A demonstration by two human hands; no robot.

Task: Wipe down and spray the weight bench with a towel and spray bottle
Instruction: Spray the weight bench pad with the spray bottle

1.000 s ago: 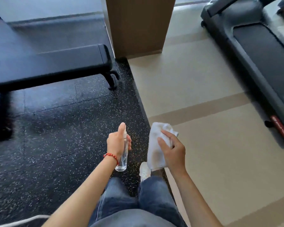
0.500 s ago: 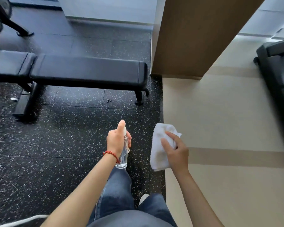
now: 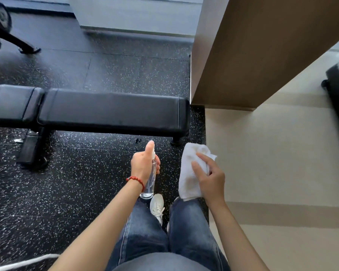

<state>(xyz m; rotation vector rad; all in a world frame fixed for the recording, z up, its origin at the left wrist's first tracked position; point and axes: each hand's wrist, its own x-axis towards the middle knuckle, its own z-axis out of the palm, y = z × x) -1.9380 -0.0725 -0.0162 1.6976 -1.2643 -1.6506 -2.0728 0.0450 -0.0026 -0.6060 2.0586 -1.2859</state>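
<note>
Fingers | my left hand point(image 3: 143, 169) wraps spray bottle point(image 3: 150, 184), right hand point(image 3: 210, 180) pinches towel point(image 3: 188, 173) | bench point(image 3: 110, 112) beyond fingertips, so spraying now probably just wets the floor lol

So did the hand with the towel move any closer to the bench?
Yes. The right hand and towel are nearer the bench's end.

We saw the weight bench point(image 3: 114, 110) padded in smooth black vinyl with a dull sheen, the spray bottle point(image 3: 150, 184) of clear glossy plastic, the towel point(image 3: 190, 173) of soft white terry cloth, and the floor point(image 3: 67, 182) of matt speckled rubber.
</note>
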